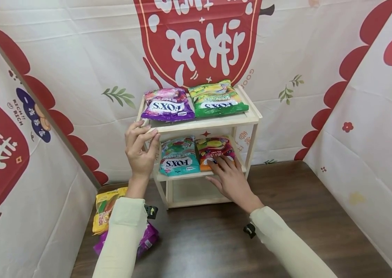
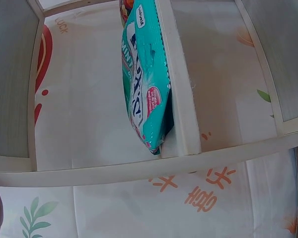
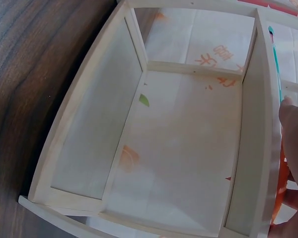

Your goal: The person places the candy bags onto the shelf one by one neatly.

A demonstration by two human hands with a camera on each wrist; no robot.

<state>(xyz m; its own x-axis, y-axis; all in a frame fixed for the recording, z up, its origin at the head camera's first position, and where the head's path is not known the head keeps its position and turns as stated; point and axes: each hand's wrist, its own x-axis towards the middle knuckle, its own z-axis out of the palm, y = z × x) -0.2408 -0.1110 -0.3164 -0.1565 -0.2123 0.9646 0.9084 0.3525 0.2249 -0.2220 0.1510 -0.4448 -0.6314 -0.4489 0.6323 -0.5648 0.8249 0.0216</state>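
A small pale wooden shelf rack [image 1: 202,126] stands against the back cloth. My left hand [image 1: 141,151] grips the front left corner of its top board, fingers over the edge. On the middle board, my right hand [image 1: 233,180] lies with extended fingers on an orange and red Fox's fruits candy bag [image 1: 213,148]. Beside that bag sits a teal Fox's mint candy bag [image 1: 179,154], also seen in the left wrist view. The top board carries a purple berries candy bag [image 1: 168,104] and a green and yellow spring tea candy bag [image 1: 216,98].
A yellow candy bag [image 1: 103,210] and a purple bag [image 1: 148,239] lie on the dark wooden table [image 1: 209,239] near my left forearm, which partly covers them. Printed cloth walls [image 1: 88,77] enclose the table at the back and both sides.
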